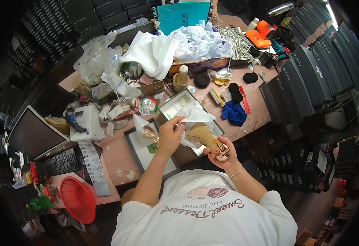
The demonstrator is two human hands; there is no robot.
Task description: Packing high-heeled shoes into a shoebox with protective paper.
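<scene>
My right hand [224, 155] is closed round the heel end of a high-heeled shoe [201, 132], which has a tan sole and a shiny rose-gold back. The sole faces up and the toe points away to the left. White tissue paper [194, 114] wraps the toe end, and my left hand [171, 132] pinches its left edge. Below them sits an open white-lined shoebox part [173, 107], partly hidden by the paper. Beside my left hand, a second metallic shoe [150, 134], its end in white wrapping, lies in another grey box part [135, 141].
Brushes [216, 97], a blue cloth [234, 113] and black pads [201, 80] lie to the right. Crumpled paper [204, 43] is heaped at the back. A monitor [37, 132], label printer [87, 123] and red basin [78, 199] stand left. Stacked dark shoeboxes [300, 86] flank the table's right side.
</scene>
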